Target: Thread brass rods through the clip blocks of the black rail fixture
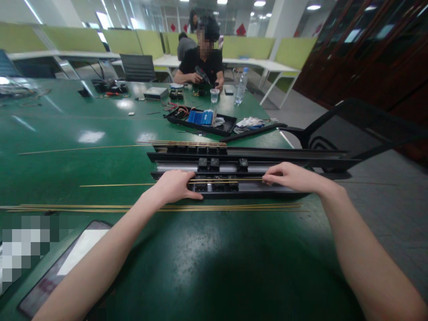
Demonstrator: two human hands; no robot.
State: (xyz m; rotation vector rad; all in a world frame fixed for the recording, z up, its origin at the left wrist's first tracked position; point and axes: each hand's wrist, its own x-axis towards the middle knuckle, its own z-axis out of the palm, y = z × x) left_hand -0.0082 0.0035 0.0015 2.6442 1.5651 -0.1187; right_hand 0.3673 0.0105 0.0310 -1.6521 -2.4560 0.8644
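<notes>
Across the nearest black channel (267, 195), my left hand (174, 186) holds its left end, thumb at the near wall and fingers toward the far wall. My right hand (278, 174) is closed in a pinch on a thin brass rod (245, 180), which runs along the channel over several small black blocks (219, 183). Another brass rod (115, 185) sticks out to the left, past my left wrist. Behind lies a second channel (177, 167) with black blocks in it, and a third carries more rods on top.
Loose brass rods (247, 207) lie in front of the channels. A phone-like dark slab (43, 285) is under my left forearm. Beyond are a black tray (214, 129), a bottle (240, 87) and a person (202, 67) with a power drill. A chair (361, 129) stands right.
</notes>
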